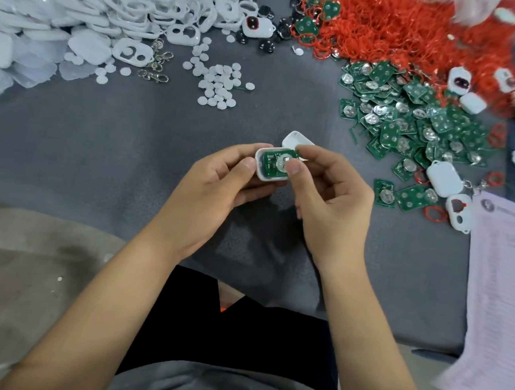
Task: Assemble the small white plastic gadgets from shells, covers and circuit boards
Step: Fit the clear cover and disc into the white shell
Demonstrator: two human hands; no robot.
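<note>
Item: shell (262, 172), gripped by your left hand (211, 189); right hand (328, 195) pinches circuit board (277, 163) at 3 o'clock. Risk: board seats crooked, cover jams.

Assembly workshop: bulk heaps of shells (81, 12), circuit boards (418, 122).

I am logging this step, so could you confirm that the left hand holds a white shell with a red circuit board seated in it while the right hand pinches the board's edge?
Not quite: the head view shows the circuit board is green, not red. The left hand holds the white shell, and the right hand pinches the board's edge.
</note>
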